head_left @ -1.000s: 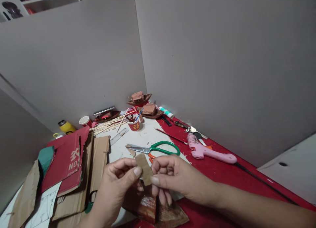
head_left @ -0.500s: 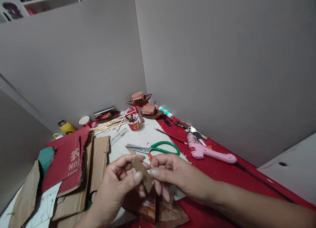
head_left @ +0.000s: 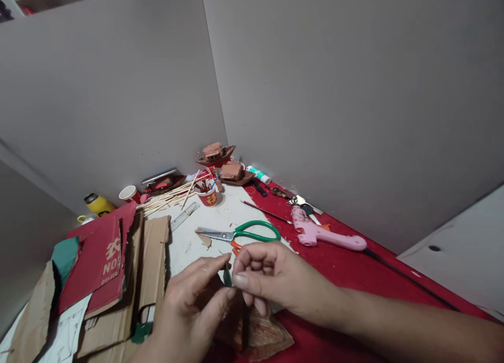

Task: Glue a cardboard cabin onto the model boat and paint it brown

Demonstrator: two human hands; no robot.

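My right hand (head_left: 271,279) is closed in a pinch at the edge of a small cardboard piece (head_left: 227,276). The piece is seen nearly edge-on with a green side showing, and most of it is hidden by the fingers. On its other side my left hand (head_left: 197,297) has thumb and forefinger apart, close around the piece. Below both hands lies a brown, glossy model boat hull (head_left: 268,337), partly covered by them. Just beyond the fingers, green-handled scissors (head_left: 240,233) rest on the white sheet, their tips over a cardboard scrap (head_left: 205,239).
Stacked cardboard (head_left: 155,258) and a red cardboard sheet (head_left: 92,253) lie at left. A pink glue gun (head_left: 323,236) with a black cord lies at right. Behind are a paper cup (head_left: 207,193), wooden sticks (head_left: 169,196), a ruler (head_left: 184,216) and finished model boats (head_left: 232,172).
The cardboard piece has turned from its broad brown face to nearly edge-on. My left fingers have spread from their grip on it. The view has shifted slightly right.
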